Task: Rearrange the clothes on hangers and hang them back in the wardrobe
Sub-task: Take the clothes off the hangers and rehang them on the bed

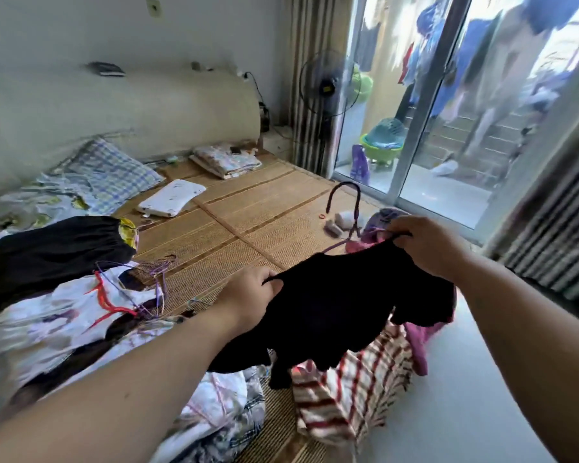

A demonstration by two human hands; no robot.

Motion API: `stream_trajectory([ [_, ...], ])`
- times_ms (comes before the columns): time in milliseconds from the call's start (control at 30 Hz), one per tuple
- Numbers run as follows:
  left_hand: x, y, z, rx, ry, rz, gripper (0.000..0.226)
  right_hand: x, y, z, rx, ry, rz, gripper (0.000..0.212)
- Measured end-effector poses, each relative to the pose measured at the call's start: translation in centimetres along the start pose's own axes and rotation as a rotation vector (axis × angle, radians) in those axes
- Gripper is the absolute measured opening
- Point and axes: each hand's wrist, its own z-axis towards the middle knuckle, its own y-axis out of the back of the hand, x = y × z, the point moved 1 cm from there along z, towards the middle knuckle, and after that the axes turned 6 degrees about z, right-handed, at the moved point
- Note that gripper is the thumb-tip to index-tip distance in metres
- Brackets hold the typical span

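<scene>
I am pinching the straps of the black top, one in my left hand, one in my right hand, over the purple hanger. Heaped clothes at nine o'clock are lying unhung, so I judge most is remaining.

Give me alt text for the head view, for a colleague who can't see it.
The left hand and right hand pinch a black garment by its thin straps, a purple hanger rising behind it, above a bed strewn with other clothes. A glass door stands at right.

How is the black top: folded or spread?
Spread: the black top hangs between left hand and right hand, each pinching a strap.
</scene>
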Motion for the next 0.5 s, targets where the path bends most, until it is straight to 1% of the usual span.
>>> stream_trajectory([
  [67, -2.2, -2.9, 1.2, 0.045, 0.001, -0.054, 0.017, -3.1, 1.7, -0.3, -0.063, -0.042, -0.011, 0.025],
  [167, -4.4, -7.5, 3.4, 0.126, 0.014, -0.117, 0.018, -7.9, 3.2, 0.2, -0.081, -0.119, -0.075, 0.027],
  [300, -5.7, -13.6, 7.2, 0.224, 0.067, -0.19, 0.01, -13.9, 3.1, 2.5, -0.086, -0.117, -0.074, 0.026],
  [333, -5.8, -15.1, 8.5, 0.247, 0.086, -0.2, 0.01, -15.5, 2.4, 3.6, -0.074, -0.129, -0.059, 0.026],
  [400, -5.4, -18.1, 11.1, 0.275, 0.134, -0.201, 0.015, -19.0, 0.5, 5.8, -0.027, -0.149, -0.045, 0.025],
  [500, -3.4, -21.9, 14.7, 0.286, 0.26, -0.193, 0.021, -24.2, -4.1, 9.4, 0.105, -0.18, -0.056, 0.026],
])
